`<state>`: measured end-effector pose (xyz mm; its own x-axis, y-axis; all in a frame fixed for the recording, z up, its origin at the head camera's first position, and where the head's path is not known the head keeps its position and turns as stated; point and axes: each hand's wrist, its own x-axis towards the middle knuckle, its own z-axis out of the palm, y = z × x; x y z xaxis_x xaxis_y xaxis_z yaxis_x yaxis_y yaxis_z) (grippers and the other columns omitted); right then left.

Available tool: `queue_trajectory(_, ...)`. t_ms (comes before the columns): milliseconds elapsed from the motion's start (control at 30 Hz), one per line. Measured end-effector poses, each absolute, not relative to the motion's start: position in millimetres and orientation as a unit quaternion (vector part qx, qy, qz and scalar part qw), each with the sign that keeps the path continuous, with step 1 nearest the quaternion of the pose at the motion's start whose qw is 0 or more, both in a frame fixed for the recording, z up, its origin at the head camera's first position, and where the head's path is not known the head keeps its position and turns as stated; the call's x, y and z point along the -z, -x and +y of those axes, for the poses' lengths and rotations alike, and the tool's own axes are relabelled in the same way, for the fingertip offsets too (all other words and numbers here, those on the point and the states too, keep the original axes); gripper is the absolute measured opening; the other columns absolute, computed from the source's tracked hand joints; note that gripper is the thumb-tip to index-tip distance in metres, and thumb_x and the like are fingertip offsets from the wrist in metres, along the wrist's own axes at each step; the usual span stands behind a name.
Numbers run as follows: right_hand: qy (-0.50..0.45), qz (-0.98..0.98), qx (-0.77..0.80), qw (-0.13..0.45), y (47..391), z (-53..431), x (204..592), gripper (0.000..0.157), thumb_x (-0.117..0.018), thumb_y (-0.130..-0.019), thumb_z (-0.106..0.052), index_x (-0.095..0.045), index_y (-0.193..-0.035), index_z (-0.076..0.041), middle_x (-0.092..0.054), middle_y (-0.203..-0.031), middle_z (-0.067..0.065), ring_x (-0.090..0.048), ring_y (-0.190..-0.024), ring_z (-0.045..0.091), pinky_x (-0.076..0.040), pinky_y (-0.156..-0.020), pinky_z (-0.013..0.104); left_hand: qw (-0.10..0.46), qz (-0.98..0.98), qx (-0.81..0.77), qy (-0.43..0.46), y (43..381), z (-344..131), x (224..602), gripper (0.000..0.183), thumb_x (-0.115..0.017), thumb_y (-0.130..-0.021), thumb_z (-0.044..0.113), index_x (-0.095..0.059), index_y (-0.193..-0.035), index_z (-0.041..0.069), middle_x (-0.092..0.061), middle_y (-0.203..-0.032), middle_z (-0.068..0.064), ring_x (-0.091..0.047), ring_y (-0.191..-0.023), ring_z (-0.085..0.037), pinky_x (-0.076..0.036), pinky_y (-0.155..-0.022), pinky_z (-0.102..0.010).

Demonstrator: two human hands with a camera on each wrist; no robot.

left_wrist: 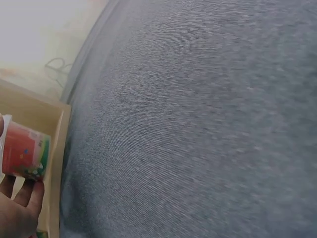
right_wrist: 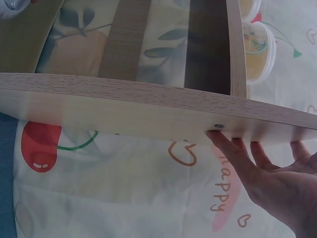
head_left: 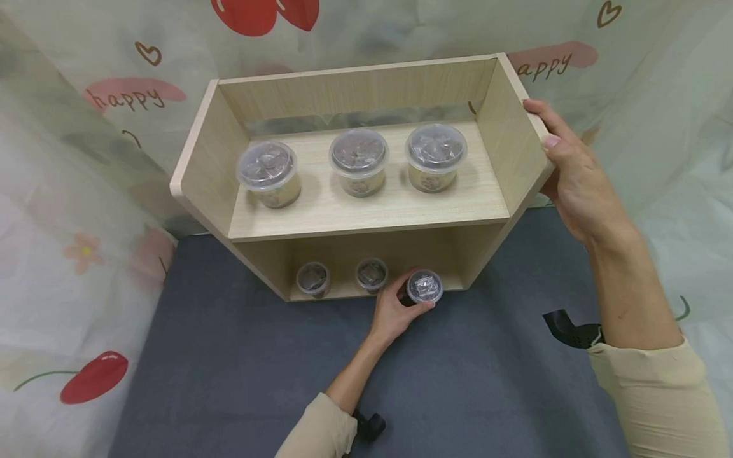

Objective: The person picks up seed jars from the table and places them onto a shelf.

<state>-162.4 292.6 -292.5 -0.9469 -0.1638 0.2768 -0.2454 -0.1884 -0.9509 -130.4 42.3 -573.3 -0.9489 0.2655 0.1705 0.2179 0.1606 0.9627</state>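
Observation:
My left hand [head_left: 395,313] grips a small cup [head_left: 425,287] with a clear lid, its thumb and fingers around the side. The cup is at the lower right front of a light wooden shelf [head_left: 366,230]. In the left wrist view the cup [left_wrist: 26,148] shows a red side with green and flower prints, with fingers [left_wrist: 35,196] against it. Two similar lidded cups, one at left [head_left: 313,280] and one in the middle [head_left: 371,275], stand on the lower level. My right hand [head_left: 578,175] touches the outer face of the right side panel [right_wrist: 148,111] with extended fingers.
Three larger lidded tubs, at left [head_left: 269,173], middle [head_left: 359,161] and right [head_left: 436,156], stand on the upper level. The shelf stands on a dark grey cloth [head_left: 258,375]. Behind it hangs a printed curtain [head_left: 366,38] with cherries, hearts and lettering.

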Motion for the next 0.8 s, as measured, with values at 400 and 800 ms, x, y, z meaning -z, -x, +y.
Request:
queue_trajectory(400, -0.173, -0.624, -0.762, 0.017, 162, 295, 293, 0.045, -0.044, -0.107, -0.022, -0.038, -0.151, -0.017, -0.043, -0.134, 0.013, -0.054, -0.103, 0.022, -0.052, -0.078, 0.031, 0.006, 0.741, -0.658, -0.135, 143, 60, 577, 0.07, -0.087, -0.075, 0.007, -0.054, -0.137, 0.005, -0.062, -0.128, -0.014, -0.063, -0.115, -0.024, -0.053, -0.091, -0.032)
queue_trajectory(800, -0.18, -0.62, -0.764, 0.015, 163, 296, 295, 0.045, -0.044, -0.107, -0.022, -0.039, -0.151, -0.017, -0.044, -0.134, 0.012, -0.055, -0.105, 0.022, -0.051, -0.08, 0.031, 0.008, 0.752, -0.64, -0.158, 154, 69, 580, 0.07, -0.083, -0.081, 0.009, -0.052, -0.144, 0.005, -0.057, -0.138, -0.018, -0.057, -0.124, -0.029, -0.049, -0.098, -0.035)
